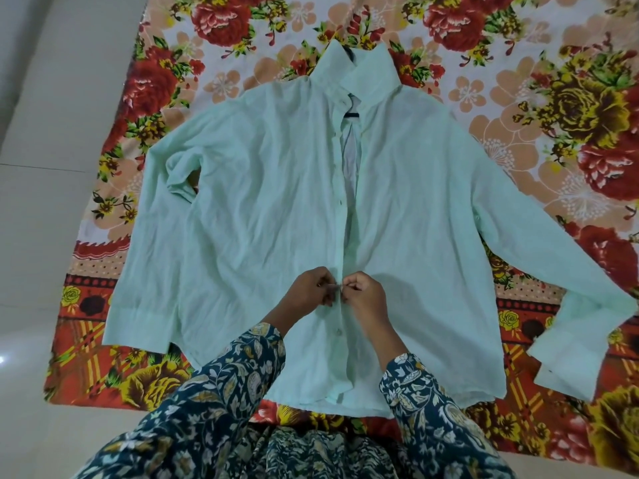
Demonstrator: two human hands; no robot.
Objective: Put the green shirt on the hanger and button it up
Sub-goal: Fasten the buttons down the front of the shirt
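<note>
Now, left hand point(313, 288): I see it curled, fingertips pinching the button edge of the green shirt point(242, 202) at the front opening, with the wrist coming in from the lower left.
Right hand point(364, 293): curled the same way, thumb and forefinger pinching the opposite front edge; the two hands' fingertips touch at the opening.
Forearms: both in dark floral sleeves point(228, 385), angled inward over the shirt's lower front.
Shirt position: flat and front up, in the middle of the floral bedsheet point(518, 98).
Axis: the collar point(356, 70) points away from me and the hem lies nearest me, so the long axis runs near to far.
Front opening: it gapes from above the hands up to the collar; one button point(338, 331) sits below the hands.
Hanger point(352, 115): a dark part shows inside the neck opening.
Shirt arms: one lies folded along the left side; the other stretches right, its cuff point(570, 350) bent back.
Room: bare sheet shows beyond the collar and at both sides; pale floor point(34, 202) borders the sheet's left edge.
</note>
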